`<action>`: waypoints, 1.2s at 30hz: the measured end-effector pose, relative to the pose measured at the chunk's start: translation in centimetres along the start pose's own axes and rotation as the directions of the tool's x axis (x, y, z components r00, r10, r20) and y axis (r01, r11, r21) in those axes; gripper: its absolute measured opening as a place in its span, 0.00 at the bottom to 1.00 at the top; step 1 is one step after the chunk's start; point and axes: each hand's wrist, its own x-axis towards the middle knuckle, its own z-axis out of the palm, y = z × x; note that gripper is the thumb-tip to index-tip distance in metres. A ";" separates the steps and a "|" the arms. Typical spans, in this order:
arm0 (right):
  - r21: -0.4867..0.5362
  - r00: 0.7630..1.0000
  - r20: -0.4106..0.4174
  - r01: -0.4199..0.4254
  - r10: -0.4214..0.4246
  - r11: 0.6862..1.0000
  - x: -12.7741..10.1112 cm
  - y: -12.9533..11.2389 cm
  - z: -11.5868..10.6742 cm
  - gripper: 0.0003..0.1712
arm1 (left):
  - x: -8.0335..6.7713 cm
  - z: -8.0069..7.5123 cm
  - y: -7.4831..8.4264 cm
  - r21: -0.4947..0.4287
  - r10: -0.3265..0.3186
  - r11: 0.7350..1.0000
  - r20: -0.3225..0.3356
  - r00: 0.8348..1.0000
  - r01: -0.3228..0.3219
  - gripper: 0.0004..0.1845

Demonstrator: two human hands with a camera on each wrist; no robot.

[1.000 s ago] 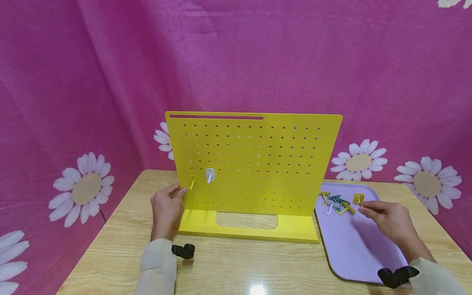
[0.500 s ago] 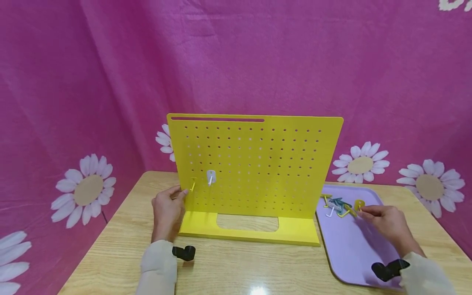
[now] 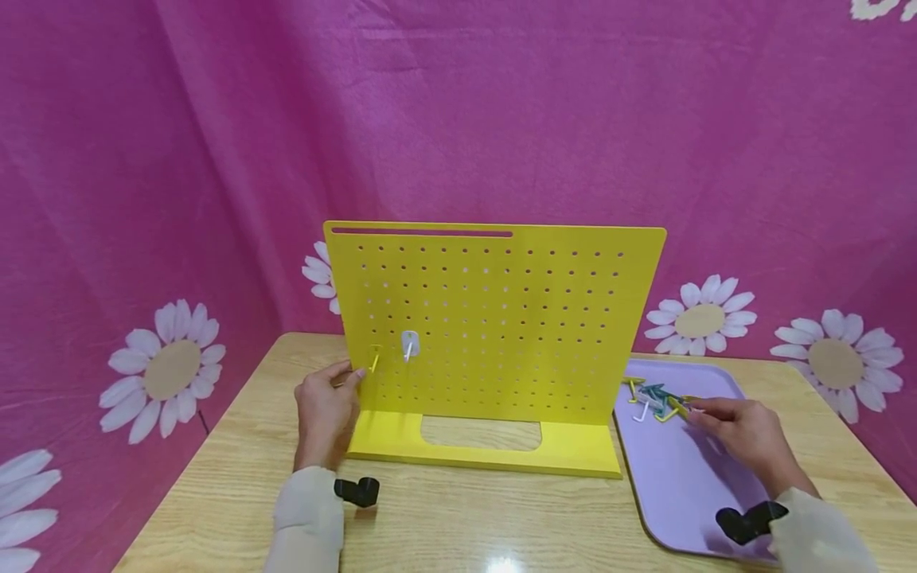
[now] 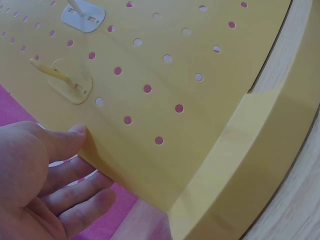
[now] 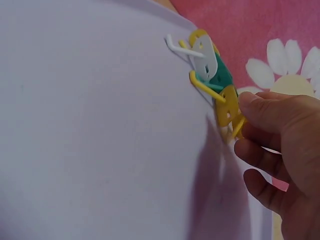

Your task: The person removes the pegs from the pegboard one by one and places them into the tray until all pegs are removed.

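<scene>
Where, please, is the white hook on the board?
In the head view, the white hook is left of centre on the board, just right of the yellow hook.

Both hands (image 3: 325,412) (image 3: 748,434) extend forward, well apart and partly curled.

You can read no words or numbers here; white marks (image 3: 869,14) high on the pink backdrop (image 3: 501,103) are cut off.

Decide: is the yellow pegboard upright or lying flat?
Upright: the pegboard rises from its flat base, and the left hand holds its side edge.
</scene>
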 end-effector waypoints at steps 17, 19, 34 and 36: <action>-0.095 0.901 -0.200 0.373 -0.384 0.923 -3.8 -5.3 0.1 0.21 | 0.2 -0.1 -0.1 0.007 -0.007 1.000 -0.017 1.000 0.007 0.21; -0.099 0.874 -0.229 0.417 -0.428 0.904 -4.2 -6.0 0.2 0.19 | 0.2 -0.1 -0.1 0.014 -0.010 1.000 -0.017 1.000 0.010 0.21; 0.010 0.703 -0.275 0.685 -0.656 0.729 -6.4 -11.9 1.9 0.12 | 0.1 0.0 -0.1 0.027 0.002 1.000 -0.010 1.000 -0.002 0.21; 0.014 0.682 -0.270 0.708 -0.679 0.706 -6.5 -12.7 2.3 0.13 | 0.1 0.0 -0.1 0.025 0.006 1.000 -0.007 1.000 -0.006 0.21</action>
